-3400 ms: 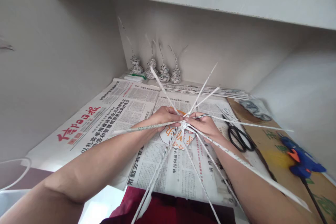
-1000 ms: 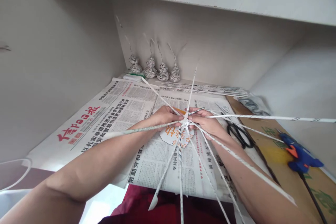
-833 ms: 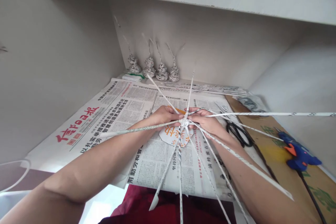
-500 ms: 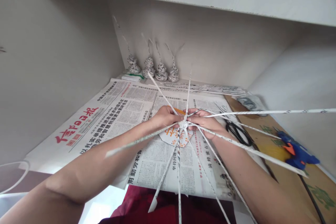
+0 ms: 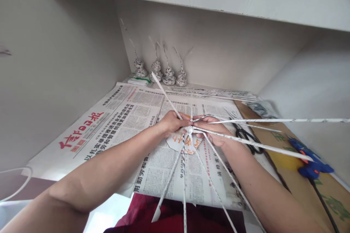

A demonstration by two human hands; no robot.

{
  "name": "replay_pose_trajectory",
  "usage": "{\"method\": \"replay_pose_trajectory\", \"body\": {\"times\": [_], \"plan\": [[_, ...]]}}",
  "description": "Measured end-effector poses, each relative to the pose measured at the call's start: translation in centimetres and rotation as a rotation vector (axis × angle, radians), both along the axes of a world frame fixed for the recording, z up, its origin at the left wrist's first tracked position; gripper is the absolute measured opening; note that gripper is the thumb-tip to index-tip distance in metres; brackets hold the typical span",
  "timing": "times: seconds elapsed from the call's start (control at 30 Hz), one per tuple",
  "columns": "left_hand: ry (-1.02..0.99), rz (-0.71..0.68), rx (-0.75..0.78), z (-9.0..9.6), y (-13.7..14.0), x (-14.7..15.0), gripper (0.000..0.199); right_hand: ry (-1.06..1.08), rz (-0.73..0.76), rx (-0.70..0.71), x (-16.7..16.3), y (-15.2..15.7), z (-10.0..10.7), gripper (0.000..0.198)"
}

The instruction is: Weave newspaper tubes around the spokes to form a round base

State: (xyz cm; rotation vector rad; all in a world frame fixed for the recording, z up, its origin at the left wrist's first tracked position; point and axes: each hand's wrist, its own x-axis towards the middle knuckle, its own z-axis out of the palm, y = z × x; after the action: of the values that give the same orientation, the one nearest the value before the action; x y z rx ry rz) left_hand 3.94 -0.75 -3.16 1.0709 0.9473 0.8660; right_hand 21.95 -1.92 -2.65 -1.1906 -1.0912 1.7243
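Long twisted newspaper rods fan out in many directions from a small woven paper hub, held above the newspaper. My left hand is closed in a pinch at the hub's upper left side, thumb and fingertips on the rods there. On the right, my right hand grips the hub's edge, with rods running between and over its fingers. Exactly which rod each hand pinches is hard to make out. Below the hub lies a pale card piece with orange characters, partly covered by rods and hands.
Newspaper sheets cover the table. Several woven gourd-shaped pieces stand at the back wall, beside a bundle of paper rods. To the right, black-handled scissors and a blue glue gun lie near cardboard. A shelf hangs overhead.
The rod that stretched over my left forearm no longer shows there. My left hand has shifted right across the hub. The rod pointing away from me now looks much shorter.
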Motion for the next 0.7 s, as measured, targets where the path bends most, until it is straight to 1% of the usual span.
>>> {"method": "replay_pose_trajectory", "body": {"times": [0.1, 0.2, 0.3, 0.37, 0.47, 0.6, 0.7], "plan": [[-0.050, 0.051, -0.099, -0.1, 0.4, -0.2, 0.027, 0.035, 0.034, -0.027, 0.2, 0.1, 0.2, 0.025], [-0.094, 0.064, -0.170, 0.0, 0.9, -0.5, 0.022, 0.083, 0.016, -0.059, 0.4, 0.1, 0.5, 0.022], [-0.209, 0.109, -0.225, 0.3, 1.3, -0.7, 0.015, 0.149, -0.033, -0.043, 0.5, 0.2, 0.9, 0.018], [-0.300, 0.163, -0.248, 0.5, 1.5, -0.8, 0.010, 0.208, -0.034, -0.032, 0.5, 0.2, 1.0, 0.021], [-0.422, 0.231, -0.243, 0.8, 1.8, -0.8, 0.005, 0.230, 0.008, -0.022, 0.4, 0.0, 0.9, 0.029], [-0.530, 0.293, -0.197, 0.8, 1.9, -0.7, 0.006, 0.205, 0.102, 0.023, 0.1, -0.2, 0.6, 0.034], [-0.522, 0.261, -0.181, 0.6, 1.3, -0.2, 0.007, 0.211, 0.034, 0.091, -0.2, -0.2, 0.6, 0.031]]}}
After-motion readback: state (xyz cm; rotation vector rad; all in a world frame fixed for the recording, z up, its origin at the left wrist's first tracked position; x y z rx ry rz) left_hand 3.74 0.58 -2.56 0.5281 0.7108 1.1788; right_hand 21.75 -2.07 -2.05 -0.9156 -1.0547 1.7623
